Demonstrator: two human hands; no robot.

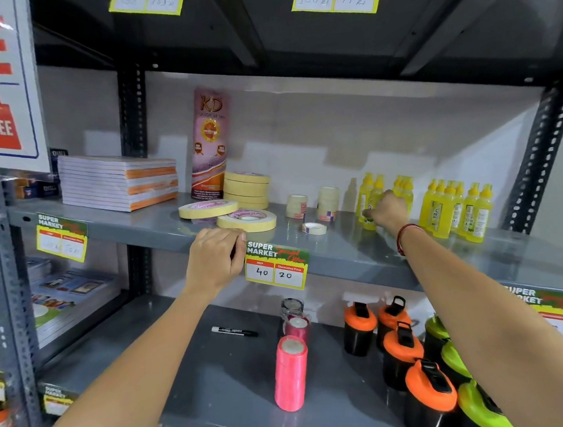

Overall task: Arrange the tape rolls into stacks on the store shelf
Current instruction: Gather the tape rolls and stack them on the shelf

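1. The left hand [215,261] rests curled over the shelf [359,251] lip, fingers [223,233] folded narrow, holding nothing.
2. Just beyond its knuckles lie two loose wide tape rolls [246,220], flat, hole axes upright; the left hand is plainly the nearer one.
3. A small loose roll [314,228] lies flat to the left of the right hand [388,210].
4. The right hand reaches deeper, toward the yellow bottles [453,208]; whether it grips anything, I cannot tell.
5. Farthest back stands the started wide stack [246,189], behind the loose rolls, a likely destination.
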